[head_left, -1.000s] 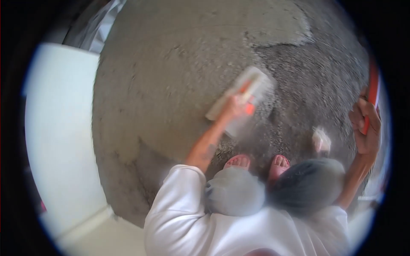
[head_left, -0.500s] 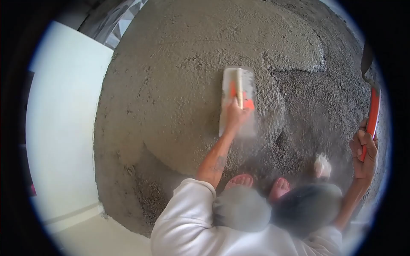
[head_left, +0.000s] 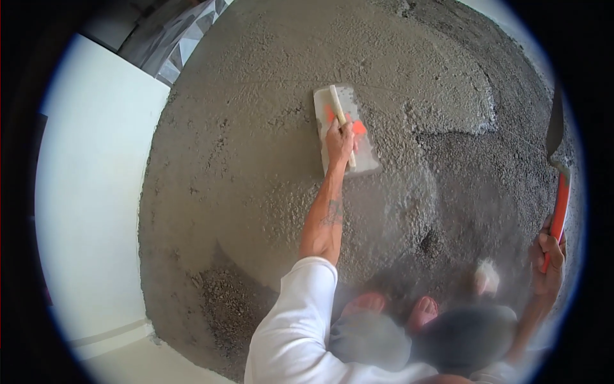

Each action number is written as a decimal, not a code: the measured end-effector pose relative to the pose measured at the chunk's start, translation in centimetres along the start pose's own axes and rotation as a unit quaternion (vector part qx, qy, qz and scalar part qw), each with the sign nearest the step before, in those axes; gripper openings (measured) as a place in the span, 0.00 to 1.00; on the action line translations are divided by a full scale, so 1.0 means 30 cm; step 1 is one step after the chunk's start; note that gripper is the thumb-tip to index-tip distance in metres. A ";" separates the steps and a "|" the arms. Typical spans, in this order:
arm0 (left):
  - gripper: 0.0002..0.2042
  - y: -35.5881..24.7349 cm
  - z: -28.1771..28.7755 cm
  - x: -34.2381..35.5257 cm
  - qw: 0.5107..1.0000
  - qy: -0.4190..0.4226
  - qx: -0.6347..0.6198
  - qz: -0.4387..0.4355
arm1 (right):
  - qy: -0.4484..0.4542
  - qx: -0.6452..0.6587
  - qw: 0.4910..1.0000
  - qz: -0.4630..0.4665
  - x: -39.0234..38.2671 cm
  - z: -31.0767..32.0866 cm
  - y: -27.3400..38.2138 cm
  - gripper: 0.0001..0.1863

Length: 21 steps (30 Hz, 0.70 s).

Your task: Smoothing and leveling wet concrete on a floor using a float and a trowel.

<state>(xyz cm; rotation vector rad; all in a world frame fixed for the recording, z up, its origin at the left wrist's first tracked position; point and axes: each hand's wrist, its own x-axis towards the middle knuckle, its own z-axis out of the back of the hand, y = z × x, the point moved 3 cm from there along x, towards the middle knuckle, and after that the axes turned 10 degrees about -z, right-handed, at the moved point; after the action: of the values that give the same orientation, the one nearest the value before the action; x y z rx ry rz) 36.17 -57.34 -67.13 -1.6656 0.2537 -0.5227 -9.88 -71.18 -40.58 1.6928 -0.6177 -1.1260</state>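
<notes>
My left hand (head_left: pixel 339 141) is closed around the pale bar handle of a rectangular plastering float (head_left: pixel 366 161). The float's flat plate, with orange patches on top, rests on grey wet mortar (head_left: pixel 256 134), its far end leaning to the left. At the right rim, my right hand (head_left: pixel 550 261) grips a pointing trowel (head_left: pixel 560 205) by its red-orange handle. The trowel's dark, smeared blade points away from me, partly lost at the dim picture edge. Smooth mortar lies left of the float, rougher lumpy mortar to its right.
Darker gravelly mix (head_left: pixel 473 173) spreads on the right, and a loose patch (head_left: pixel 230 307) lies at lower left. A white wall (head_left: pixel 96 192) borders the left side. My feet in pink sandals (head_left: pixel 424 312) stand close by, beside a small whitish bundle (head_left: pixel 487 277).
The float has slid farther from me and slightly left, turning so its far end leans left. My left arm reaches out more. The trowel stays in my right hand, and the view has shifted.
</notes>
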 end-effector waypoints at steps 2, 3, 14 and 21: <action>0.14 0.072 0.003 0.065 0.994 -0.046 0.089 -0.051 | 0.005 -0.001 1.000 -0.001 0.008 -0.021 0.007 0.21; 0.14 0.099 0.043 0.094 0.973 -0.087 0.185 -0.103 | 0.015 0.011 1.000 -0.009 0.031 -0.038 -0.008 0.21; 0.20 0.073 0.098 0.071 0.968 -0.065 0.241 0.004 | -0.004 -0.015 0.999 -0.034 0.081 -0.089 -0.021 0.18; 0.18 0.080 0.195 0.053 0.958 -0.077 0.274 0.028 | -0.006 -0.031 0.998 -0.053 0.076 -0.110 -0.033 0.18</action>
<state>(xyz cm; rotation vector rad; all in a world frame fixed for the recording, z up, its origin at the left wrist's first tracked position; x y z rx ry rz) 40.63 -53.33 -69.67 -1.1462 0.0326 -0.3739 -6.02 -71.17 -42.06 1.6826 -0.4991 -1.2181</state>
